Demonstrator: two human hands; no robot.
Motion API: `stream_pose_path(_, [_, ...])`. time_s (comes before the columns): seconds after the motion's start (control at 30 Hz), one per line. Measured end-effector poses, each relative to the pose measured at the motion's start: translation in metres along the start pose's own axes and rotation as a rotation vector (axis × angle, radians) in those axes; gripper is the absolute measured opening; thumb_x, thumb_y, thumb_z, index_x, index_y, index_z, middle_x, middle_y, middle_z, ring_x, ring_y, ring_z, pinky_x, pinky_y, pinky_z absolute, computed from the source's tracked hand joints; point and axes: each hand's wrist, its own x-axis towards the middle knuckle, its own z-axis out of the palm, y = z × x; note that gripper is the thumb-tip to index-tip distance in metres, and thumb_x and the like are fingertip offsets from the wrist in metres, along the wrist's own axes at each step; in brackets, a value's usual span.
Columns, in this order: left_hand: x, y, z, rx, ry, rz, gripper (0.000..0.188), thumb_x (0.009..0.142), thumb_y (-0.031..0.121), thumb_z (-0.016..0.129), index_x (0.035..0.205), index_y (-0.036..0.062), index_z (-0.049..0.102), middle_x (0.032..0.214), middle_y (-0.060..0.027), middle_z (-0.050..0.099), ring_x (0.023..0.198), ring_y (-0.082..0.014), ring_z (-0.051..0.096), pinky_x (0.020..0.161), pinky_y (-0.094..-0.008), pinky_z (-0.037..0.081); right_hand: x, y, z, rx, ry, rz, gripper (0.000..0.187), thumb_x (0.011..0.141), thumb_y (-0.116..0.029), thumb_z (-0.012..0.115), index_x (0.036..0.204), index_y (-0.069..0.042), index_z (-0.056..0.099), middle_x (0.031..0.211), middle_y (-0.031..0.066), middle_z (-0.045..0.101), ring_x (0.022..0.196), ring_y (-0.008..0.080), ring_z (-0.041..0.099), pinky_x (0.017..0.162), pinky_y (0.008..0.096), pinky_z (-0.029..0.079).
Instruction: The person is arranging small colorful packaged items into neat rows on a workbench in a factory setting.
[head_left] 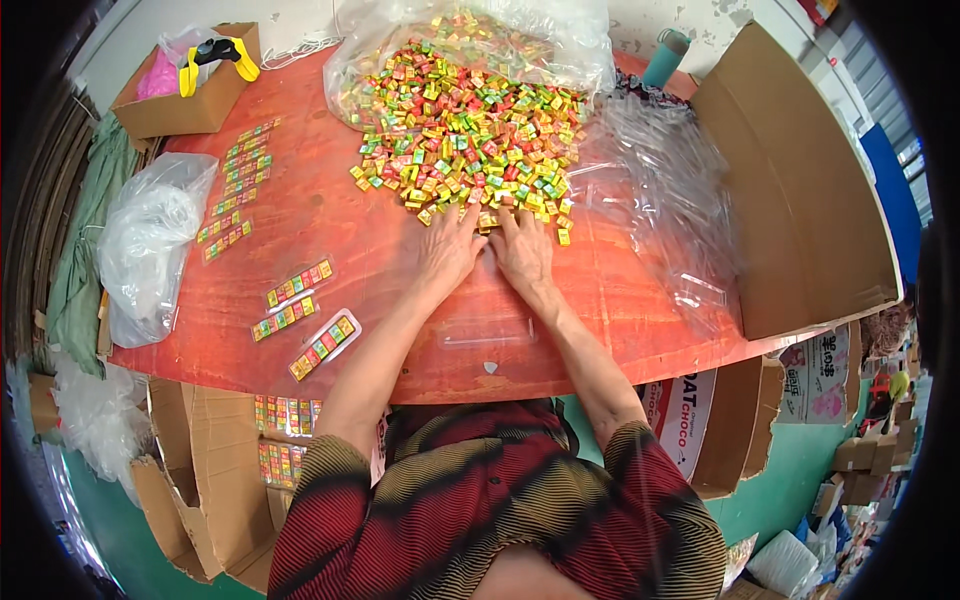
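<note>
A large heap of small wrapped blocks (470, 140), in yellow, red, green and orange, spreads over the far middle of the red table. At its near edge my left hand (452, 248) has its fingers bent onto several blocks. My right hand (524, 250) is close beside it, fingers likewise closed down on blocks, with a few pieces showing between the two hands. My fingertips partly hide what they grip. Nearer me, between my forearms, lies an empty clear plastic tray (488, 332).
Filled narrow trays (326, 345) lie left of my left arm, with more rows (240, 175) farther back. Clear empty trays (670, 190) pile up at right beside a tall cardboard box (795, 190). A plastic bag (155, 245), an open carton (190, 105) and a bottle (665, 58) stand around.
</note>
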Motion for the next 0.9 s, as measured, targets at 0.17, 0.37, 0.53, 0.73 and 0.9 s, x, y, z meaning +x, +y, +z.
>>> stream_pose_path(0.17, [-0.007,-0.012,0.007,-0.014,-0.106,-0.081,0.032,0.076,0.014,0.061,0.106,0.0056,0.054,0.101,-0.015,0.046,0.092,-0.0345,0.048,0.077,-0.0423,0.042,0.005,-0.003,-0.001,0.079,-0.041,-0.078,0.029,0.075,-0.018,0.06,0.103,-0.016,0.059,0.094,0.0138,0.053,0.086,0.0299,0.052,0.068,0.0406,0.044])
stream_pose_path(0.37, [-0.045,-0.012,-0.021,-0.151,-0.034,-0.042,0.032,0.073,0.005,0.063,0.104,0.0053,0.055,0.099,-0.0153,0.046,0.089,-0.0332,0.049,0.075,-0.041,0.042,-0.018,0.017,-0.022,0.01,-0.139,-0.146,0.027,0.076,-0.014,0.058,0.103,-0.014,0.061,0.102,0.0142,0.053,0.089,0.0318,0.05,0.073,0.0404,0.043])
stream_pose_path(0.53, [-0.057,-0.005,-0.039,-0.144,-0.012,-0.335,0.032,0.074,0.008,0.064,0.104,0.0052,0.052,0.098,-0.0157,0.048,0.083,-0.0342,0.053,0.069,-0.0404,0.044,-0.013,-0.014,-0.026,-0.035,-0.035,-0.066,0.027,0.076,-0.012,0.058,0.102,-0.009,0.059,0.097,0.014,0.055,0.085,0.0319,0.052,0.07,0.0408,0.044])
stream_pose_path(0.73, [-0.063,0.001,-0.047,-0.261,-0.068,-0.278,0.031,0.071,0.008,0.066,0.098,0.0041,0.052,0.088,-0.015,0.051,0.081,-0.0343,0.054,0.067,-0.0427,0.043,-0.006,-0.035,0.004,0.136,-0.154,-0.177,0.016,0.073,-0.009,0.052,0.087,-0.007,0.059,0.085,0.0135,0.053,0.08,0.0305,0.053,0.064,0.0401,0.047])
stream_pose_path(0.9, [-0.061,-0.013,-0.038,-0.21,-0.034,-0.281,0.025,0.071,0.005,0.065,0.094,0.0044,0.053,0.086,-0.0146,0.051,0.08,-0.0346,0.054,0.067,-0.0421,0.043,-0.008,-0.039,0.005,0.157,-0.198,-0.196,0.014,0.074,-0.01,0.051,0.084,-0.008,0.059,0.084,0.0113,0.051,0.079,0.0292,0.052,0.064,0.0401,0.047])
